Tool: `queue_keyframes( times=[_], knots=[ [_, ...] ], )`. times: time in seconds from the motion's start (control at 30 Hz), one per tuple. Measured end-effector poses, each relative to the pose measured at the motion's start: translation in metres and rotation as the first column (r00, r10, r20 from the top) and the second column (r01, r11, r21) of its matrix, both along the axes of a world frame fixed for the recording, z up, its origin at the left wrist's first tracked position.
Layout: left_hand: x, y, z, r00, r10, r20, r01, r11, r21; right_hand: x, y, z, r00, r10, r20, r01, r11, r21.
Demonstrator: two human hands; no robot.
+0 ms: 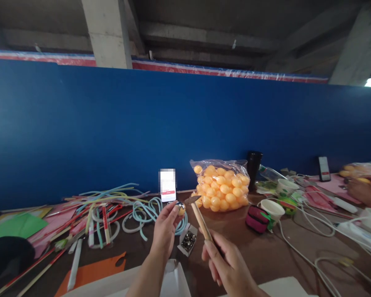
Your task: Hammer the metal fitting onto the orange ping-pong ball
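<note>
Orange ball (181,211), partly shiny, is pinched in the left grip (166,225) above the tabletop (250,251), just beside the head of the wooden-handled hammer (200,219) that the right grip (224,258) clasps.

Partly silvery orange ball (181,208), wooden-handled hammer (201,219), tilted, just beside it

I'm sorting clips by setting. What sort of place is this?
Probably a makeshift workspace in a bare concrete building: a concrete pillar rises behind a blue partition, and the right hand holds a hammer.
</note>
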State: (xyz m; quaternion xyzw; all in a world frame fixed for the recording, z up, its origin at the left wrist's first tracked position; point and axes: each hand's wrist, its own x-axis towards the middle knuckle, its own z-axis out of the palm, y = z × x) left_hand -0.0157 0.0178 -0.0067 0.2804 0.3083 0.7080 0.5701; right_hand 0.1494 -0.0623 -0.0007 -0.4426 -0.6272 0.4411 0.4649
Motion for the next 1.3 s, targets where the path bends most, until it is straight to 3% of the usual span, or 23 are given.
queue_keyframes(
  times=[0.13, 0.4, 0.7, 1.1, 1.3],
  knots=[
    [-0.0002, 0.0003, 0.0000, 1.000, -0.006, 0.012, 0.006, 1.000, 0.000, -0.0005, -0.0011, 0.0004, 1.000, -0.011, -0.023, 0.010, 1.000, -0.021],
    [-0.0009, -0.0008, -0.0012, 1.000, -0.009, 0.016, 0.009, 1.000, 0.012, 0.0008, 0.0007, -0.0019, 0.992, 0.078, 0.102, -0.079, 0.997, 0.013],
    [0.0001, -0.0021, 0.0018, 1.000, -0.005, 0.014, 0.005, 1.000, 0.017, -0.0015, 0.0002, 0.0043, 0.997, 0.010, 0.074, -0.012, 0.999, 0.030],
    [-0.0005, -0.0013, -0.0002, 0.999, -0.014, 0.029, 0.014, 1.000, 0.023, -0.0007, 0.0010, 0.0008, 0.998, 0.022, 0.054, -0.022, 1.000, -0.006],
    [-0.0030, -0.0011, 0.0016, 0.990, -0.014, 0.143, 0.014, 1.000, 0.001, 0.0000, 0.0001, 0.0013, 1.000, -0.011, -0.025, 0.011, 1.000, -0.011]
  ],
)
